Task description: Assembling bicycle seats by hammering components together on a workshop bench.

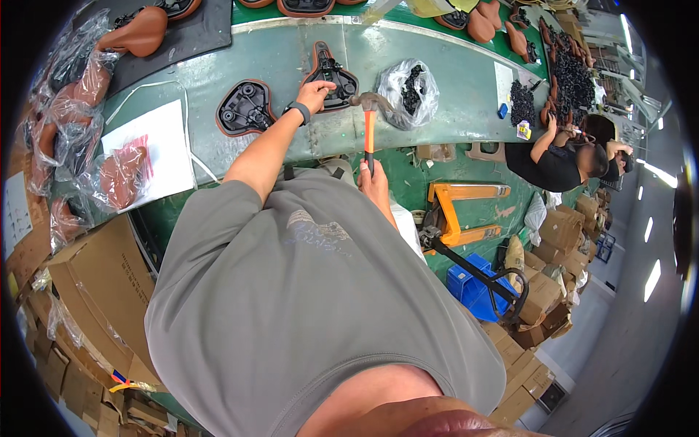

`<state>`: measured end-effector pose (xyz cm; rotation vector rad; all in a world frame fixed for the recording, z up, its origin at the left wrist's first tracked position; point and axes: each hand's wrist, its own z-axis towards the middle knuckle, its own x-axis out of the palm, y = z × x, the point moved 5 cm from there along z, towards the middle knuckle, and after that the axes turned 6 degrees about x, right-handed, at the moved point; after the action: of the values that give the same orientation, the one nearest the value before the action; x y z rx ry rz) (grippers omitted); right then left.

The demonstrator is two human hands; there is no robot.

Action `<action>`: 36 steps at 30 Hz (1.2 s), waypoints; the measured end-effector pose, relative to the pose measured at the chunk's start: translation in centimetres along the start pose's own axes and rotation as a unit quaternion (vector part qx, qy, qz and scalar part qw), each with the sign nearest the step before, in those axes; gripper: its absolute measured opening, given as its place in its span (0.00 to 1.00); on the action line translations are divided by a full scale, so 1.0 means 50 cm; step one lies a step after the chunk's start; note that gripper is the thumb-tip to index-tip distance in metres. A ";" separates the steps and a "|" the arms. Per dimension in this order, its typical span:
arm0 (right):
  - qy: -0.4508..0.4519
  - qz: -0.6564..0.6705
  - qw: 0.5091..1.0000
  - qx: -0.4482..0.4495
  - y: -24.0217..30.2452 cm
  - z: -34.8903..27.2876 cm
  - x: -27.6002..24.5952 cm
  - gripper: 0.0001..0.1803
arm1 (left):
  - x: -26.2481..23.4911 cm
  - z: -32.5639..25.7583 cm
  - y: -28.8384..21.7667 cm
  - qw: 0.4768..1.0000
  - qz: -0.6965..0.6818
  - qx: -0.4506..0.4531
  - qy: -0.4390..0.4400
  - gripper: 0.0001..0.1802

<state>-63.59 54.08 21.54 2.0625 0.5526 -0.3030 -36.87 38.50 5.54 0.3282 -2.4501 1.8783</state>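
One upturned brown-rimmed saddle with a black plastic underside (pixel 318 67) lies on the long grey-green worktable (pixel 470 102), its narrow nose toward the far edge. The left hand (pixel 314 95), with a dark wristband (pixel 297 111) behind it, reaches over this saddle, fingers bent; I cannot tell whether they pinch a small part or only touch. The right hand (pixel 376 182) is clamped around the handle of an orange-and-black claw hammer with a metal head (pixel 370 132). That head shows between the saddle and a clear plastic bag of small black parts (pixel 410 91), overlapping the bag's edge in view. A second upturned brown-rimmed saddle, broad and black inside (pixel 245 108), lies just left.
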 end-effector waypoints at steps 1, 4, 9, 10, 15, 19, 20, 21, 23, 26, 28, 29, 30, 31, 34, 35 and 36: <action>0.008 0.011 1.000 -0.002 -0.003 0.001 0.004 0.16 | 0.001 0.003 0.002 1.000 -0.001 0.000 0.000 0.17; 0.006 0.005 1.000 -0.021 -0.003 -0.002 0.002 0.15 | 0.004 0.004 0.004 0.999 0.036 -0.020 0.007 0.17; 0.012 -0.004 1.000 -0.023 0.006 0.000 0.004 0.15 | -0.004 -0.013 0.002 0.997 -0.013 -0.016 -0.077 0.17; 0.017 -0.022 1.000 -0.015 0.010 0.000 0.004 0.15 | -0.008 -0.018 0.003 0.995 -0.021 -0.005 -0.093 0.17; 0.025 -0.032 0.999 -0.020 0.028 0.010 0.011 0.15 | -0.026 -0.016 0.026 0.994 -0.048 -0.003 -0.098 0.17; 0.008 -0.095 0.992 -0.082 0.085 0.019 0.024 0.15 | -0.052 -0.015 0.051 0.995 -0.068 -0.013 -0.068 0.18; 0.014 -0.096 0.992 -0.083 0.096 0.024 0.027 0.15 | -0.062 -0.016 0.053 0.993 -0.096 -0.021 -0.066 0.18; -0.004 -0.108 0.984 -0.142 0.116 0.025 0.024 0.16 | -0.068 -0.022 0.049 0.990 -0.124 -0.031 -0.062 0.18; -0.034 -0.138 0.969 -0.200 0.158 0.026 0.033 0.16 | -0.085 -0.049 0.013 0.978 -0.166 -0.024 -0.122 0.18; -0.029 -0.197 0.955 -0.222 0.109 0.082 0.078 0.14 | -0.126 -0.104 -0.042 0.961 -0.204 -0.012 -0.188 0.19; 0.015 -0.270 0.949 -0.163 0.080 0.113 0.100 0.13 | -0.167 -0.156 -0.066 0.964 -0.160 -0.048 -0.208 0.20; 0.026 -0.276 0.951 -0.136 0.084 0.116 0.097 0.14 | -0.178 -0.184 -0.079 0.959 -0.182 -0.046 -0.214 0.20; 0.039 -0.282 0.952 -0.115 0.101 0.127 0.094 0.15 | -0.196 -0.212 -0.086 0.953 -0.201 -0.054 -0.218 0.19; 0.048 -0.246 0.963 -0.097 0.099 0.125 0.088 0.15 | -0.214 -0.238 -0.095 0.949 -0.216 -0.058 -0.224 0.20; 0.024 -0.198 0.975 -0.099 0.080 0.093 0.077 0.15 | -0.268 -0.291 -0.103 0.914 -0.326 -0.064 -0.232 0.23; 0.013 -0.184 0.979 -0.088 0.055 0.097 0.072 0.15 | -0.286 -0.301 -0.104 0.899 -0.371 -0.068 -0.223 0.23; 0.021 -0.187 0.978 -0.090 0.056 0.088 0.069 0.15 | -0.304 -0.308 -0.100 0.897 -0.372 -0.066 -0.232 0.23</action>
<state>-59.19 49.97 19.83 1.7859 0.9614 -0.4112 -22.58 54.22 12.03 1.5899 -2.1495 1.3837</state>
